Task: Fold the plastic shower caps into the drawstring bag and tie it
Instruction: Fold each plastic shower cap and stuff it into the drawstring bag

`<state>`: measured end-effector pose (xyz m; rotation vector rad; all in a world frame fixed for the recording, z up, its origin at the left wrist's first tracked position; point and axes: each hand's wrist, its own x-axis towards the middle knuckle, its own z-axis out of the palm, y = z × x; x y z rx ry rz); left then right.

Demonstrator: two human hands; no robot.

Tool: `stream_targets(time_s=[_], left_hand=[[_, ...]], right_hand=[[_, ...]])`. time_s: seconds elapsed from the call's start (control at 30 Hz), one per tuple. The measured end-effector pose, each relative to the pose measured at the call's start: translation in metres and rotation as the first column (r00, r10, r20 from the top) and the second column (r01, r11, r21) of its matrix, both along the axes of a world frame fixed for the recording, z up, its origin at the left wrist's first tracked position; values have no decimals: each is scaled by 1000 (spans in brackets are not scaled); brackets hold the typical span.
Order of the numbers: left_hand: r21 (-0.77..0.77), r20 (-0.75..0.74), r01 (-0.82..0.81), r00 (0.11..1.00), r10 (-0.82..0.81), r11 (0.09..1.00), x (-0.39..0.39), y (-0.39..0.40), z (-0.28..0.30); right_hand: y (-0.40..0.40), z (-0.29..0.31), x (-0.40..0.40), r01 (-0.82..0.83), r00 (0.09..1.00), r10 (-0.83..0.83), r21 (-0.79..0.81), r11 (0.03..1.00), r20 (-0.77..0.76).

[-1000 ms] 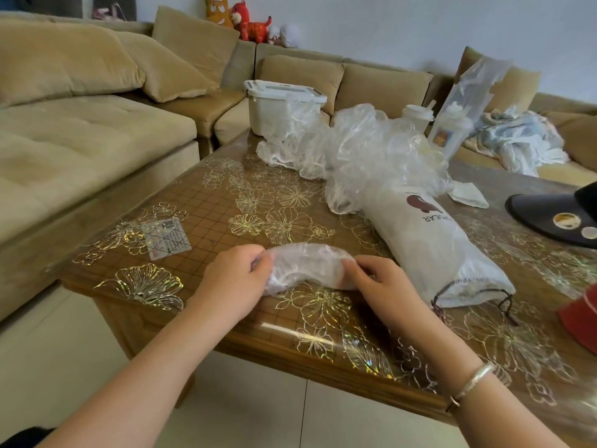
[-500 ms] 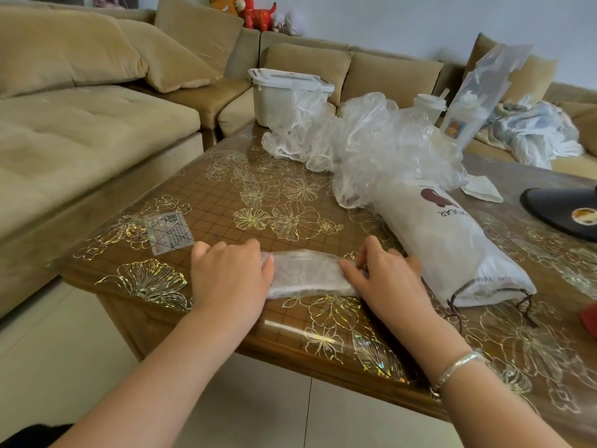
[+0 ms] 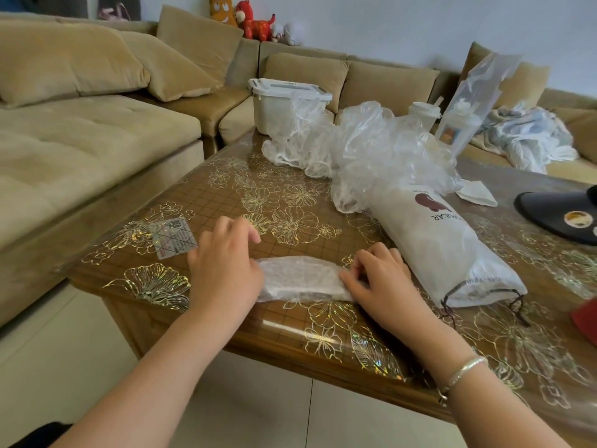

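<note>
Head cam: folded shower cap point(image 3: 302, 279), flat crinkly clear strip w/ white edges.

Bare table point(image 3: 300, 202) leftward; drawstring bag point(image 3: 445, 247) and cap heap point(image 3: 371, 150) crowding the right.

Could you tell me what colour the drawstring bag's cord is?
Dark cord, on the white drawstring bag; head view.

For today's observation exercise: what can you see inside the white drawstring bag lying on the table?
The drawstring bag looks bulged and full, and its cord-gathered mouth faces the table's near edge. The contents cannot be made out through the fabric, so what fills it cannot be told.
</note>
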<state>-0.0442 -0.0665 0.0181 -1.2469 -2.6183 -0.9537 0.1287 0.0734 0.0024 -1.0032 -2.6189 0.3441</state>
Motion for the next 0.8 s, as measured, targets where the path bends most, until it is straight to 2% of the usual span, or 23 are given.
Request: stream_targets(time_s=[0.1, 0.2, 0.3, 0.43, 0.5, 0.6, 0.67, 0.73, 0.77, 0.8], left_hand=[[223, 212, 130, 961, -178, 966, -2, 6, 5], [278, 396, 256, 847, -353, 926, 5, 11, 12], [280, 573, 365, 679, -460, 888, 12, 12, 23], [225, 710, 455, 530, -465, 862, 14, 13, 27], [222, 766, 455, 465, -443, 862, 13, 13, 28], [285, 812, 419, 373, -449, 862, 9, 17, 28], [334, 812, 304, 388, -436, 892, 9, 21, 25], [373, 816, 120, 431, -386, 920, 10, 26, 17], [383, 812, 34, 464, -354, 923, 10, 30, 12], [393, 802, -39, 503, -321, 919, 11, 32, 8]], right_hand=[[-2, 10, 1, -68, 975, 0, -297, 953, -223], [-2, 26, 5, -214, 889, -121, -636, 741, -441], [1, 39, 9, -376, 809, -199, -747, 548, -553], [9, 45, 13, -475, 771, -224, -773, 420, -596], [11, 45, 12, -468, 772, -223, -770, 435, -595], [8, 43, 7, -431, 718, -336, -768, 473, -610], [6, 40, 2, -334, 707, -351, -727, 600, -614], [5, 34, -1, -182, 765, -217, -527, 830, -606], [4, 31, 0, -132, 812, -100, -348, 928, -574], [3, 27, 0, -124, 859, 24, -162, 979, -511]])
